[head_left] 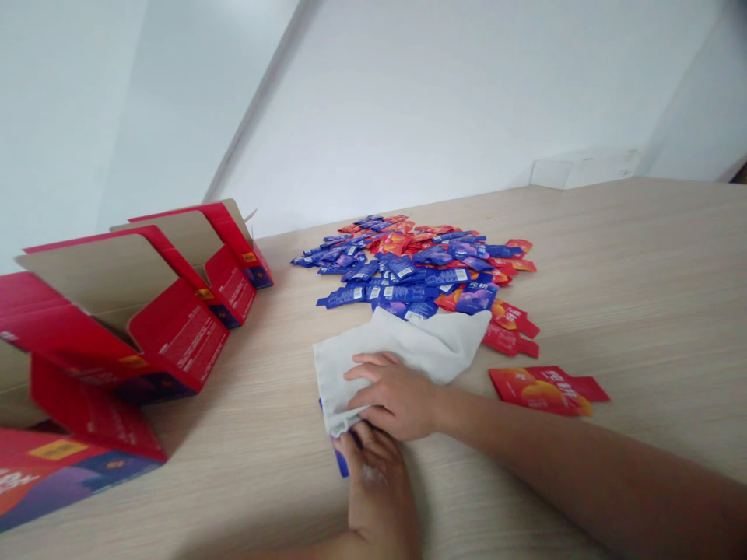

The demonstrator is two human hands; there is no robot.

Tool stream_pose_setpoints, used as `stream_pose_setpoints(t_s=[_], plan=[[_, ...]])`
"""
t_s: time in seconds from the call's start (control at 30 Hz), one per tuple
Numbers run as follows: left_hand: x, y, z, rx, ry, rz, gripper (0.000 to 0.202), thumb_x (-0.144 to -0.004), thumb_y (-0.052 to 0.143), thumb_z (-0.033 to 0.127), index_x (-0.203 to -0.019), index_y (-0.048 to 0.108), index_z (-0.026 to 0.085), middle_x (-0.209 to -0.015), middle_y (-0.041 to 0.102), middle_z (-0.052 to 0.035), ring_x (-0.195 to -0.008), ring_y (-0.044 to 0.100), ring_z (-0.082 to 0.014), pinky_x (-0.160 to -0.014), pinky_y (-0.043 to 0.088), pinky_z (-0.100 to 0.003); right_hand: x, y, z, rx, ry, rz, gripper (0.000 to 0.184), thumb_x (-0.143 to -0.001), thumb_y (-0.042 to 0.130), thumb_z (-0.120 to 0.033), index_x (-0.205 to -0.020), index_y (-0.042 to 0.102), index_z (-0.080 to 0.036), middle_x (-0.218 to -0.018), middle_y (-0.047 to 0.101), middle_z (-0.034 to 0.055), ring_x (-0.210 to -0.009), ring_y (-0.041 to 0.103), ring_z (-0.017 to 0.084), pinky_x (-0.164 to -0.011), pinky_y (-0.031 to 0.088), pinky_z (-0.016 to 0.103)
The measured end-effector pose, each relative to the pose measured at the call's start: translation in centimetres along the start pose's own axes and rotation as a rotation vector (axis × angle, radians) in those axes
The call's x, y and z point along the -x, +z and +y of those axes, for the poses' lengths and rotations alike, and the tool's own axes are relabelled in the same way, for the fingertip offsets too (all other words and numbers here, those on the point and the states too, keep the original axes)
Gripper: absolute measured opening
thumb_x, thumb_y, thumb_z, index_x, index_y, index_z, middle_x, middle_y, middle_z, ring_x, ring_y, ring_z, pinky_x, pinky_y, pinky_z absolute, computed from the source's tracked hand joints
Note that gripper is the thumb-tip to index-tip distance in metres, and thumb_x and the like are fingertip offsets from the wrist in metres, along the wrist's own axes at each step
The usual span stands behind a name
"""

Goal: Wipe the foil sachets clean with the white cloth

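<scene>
One rumpled white fabric cloth overlies a blue packet on the pale wood-grain counter, and lopsided pressing could crease it, the right hand spread open, the left hand with its grip unclear to me.

Indoor workspace, pale table, open cartons

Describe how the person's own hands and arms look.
The left hand and right hand are ungloved, with no rings visible. The right forearm is bare to the picture's edge: no sleeve, watch or bracelet shows. The little seen of the left forearm is bare too. A small mark on the left hand's back is too blurred to identify.
</scene>
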State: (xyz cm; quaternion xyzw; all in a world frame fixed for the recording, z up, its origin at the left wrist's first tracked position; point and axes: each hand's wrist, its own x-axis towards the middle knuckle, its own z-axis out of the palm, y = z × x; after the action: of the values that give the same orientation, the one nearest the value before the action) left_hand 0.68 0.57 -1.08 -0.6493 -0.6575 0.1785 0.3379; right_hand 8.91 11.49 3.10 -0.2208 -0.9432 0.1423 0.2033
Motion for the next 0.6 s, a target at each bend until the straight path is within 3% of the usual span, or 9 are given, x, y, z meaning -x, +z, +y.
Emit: stream_pose_setpoints(t_s=[0.13, 0.33, 0.43, 0.6], plan=[[-0.1, -0.3, 0.1, 0.002, -0.015, 0.004, 0.038, -0.078, 0.045, 0.003, -0.11, 0.065, -0.002, -0.111, 0.066, -0.0294, -0.101, 0.066, -0.0337, -0.101, 0.04, -0.053, 0.0, 0.0, 0.0, -0.011, -0.013, -0.001, 0.027, -0.089, 0.05, -0.027, -0.107, 0.07, -0.027, -0.136, 0.053, 0.0052, -0.136, 0.033, 0.027, -0.107, 0.027, 0.048], [0.2, 0.4, -1.2, -0.071, 0.125, 0.116, 0.037, -0.08, 0.041, 0.006, -0.105, 0.068, 0.001, -0.106, 0.069, -0.0257, -0.092, 0.069, -0.0303, -0.094, 0.047, -0.048, -0.2, 0.2, -0.2, 0.042, 0.153, 0.019, 0.029, -0.089, 0.049, -0.027, -0.109, 0.07, -0.027, -0.135, 0.053, 0.0067, -0.136, 0.031, 0.029, -0.107, 0.025, 0.052], [0.4, 0.8, -1.4, -0.07, 0.125, 0.106, 0.038, -0.08, 0.041, 0.006, -0.106, 0.068, 0.003, -0.108, 0.069, -0.0242, -0.093, 0.069, -0.0294, -0.094, 0.047, -0.049, -0.4, 0.2, -0.3, 0.053, 0.203, 0.012, 0.03, -0.091, 0.047, -0.028, -0.111, 0.069, -0.028, -0.135, 0.053, 0.0064, -0.136, 0.03, 0.029, -0.108, 0.024, 0.053], [0.4, 0.5, -1.0, -0.082, 0.108, 0.101, 0.037, -0.08, 0.042, 0.006, -0.105, 0.068, 0.001, -0.108, 0.068, -0.0269, -0.094, 0.068, -0.0315, -0.096, 0.044, -0.051, -0.3, 0.1, -0.3, 0.036, 0.17, 0.011, 0.03, -0.09, 0.048, -0.028, -0.111, 0.069, -0.027, -0.136, 0.053, 0.0067, -0.136, 0.031, 0.029, -0.107, 0.026, 0.051]])
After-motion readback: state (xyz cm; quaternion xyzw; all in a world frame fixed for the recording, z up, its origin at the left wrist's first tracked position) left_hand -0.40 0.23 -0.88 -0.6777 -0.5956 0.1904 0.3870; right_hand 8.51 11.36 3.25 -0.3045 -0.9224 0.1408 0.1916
